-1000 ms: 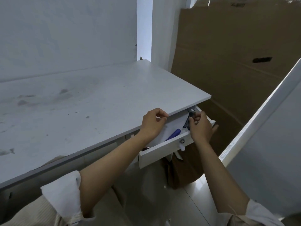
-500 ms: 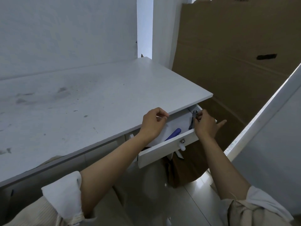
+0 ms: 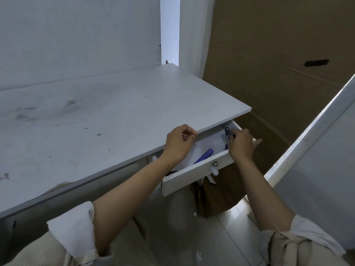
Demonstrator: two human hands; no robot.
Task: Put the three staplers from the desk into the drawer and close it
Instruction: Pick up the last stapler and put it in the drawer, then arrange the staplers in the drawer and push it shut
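Note:
The white drawer [image 3: 192, 175] under the desk's right end stands partly pulled out. A blue stapler [image 3: 204, 155] lies inside it on white paper. My right hand [image 3: 241, 144] is at the drawer's right side, fingertips closed on a dark stapler [image 3: 227, 132] held upright against the inner wall, thumb sticking out to the right. My left hand [image 3: 178, 143] hovers over the drawer's left part at the desktop's front edge, fingers curled with nothing visible in them. A third stapler is not visible. The back of the drawer is hidden under the desktop.
The white desk [image 3: 96, 121] has a stained top with no objects on it. A white knob [image 3: 214, 169] sticks out of the drawer front. Large cardboard [image 3: 278, 73] stands behind and to the right, a white panel [image 3: 317, 121] leans at the right, and a brown box [image 3: 215, 198] sits below the drawer.
My right hand has shifted a little to the right inside the drawer with the dark stapler, and its thumb has spread out. My left hand has stayed at the desk edge.

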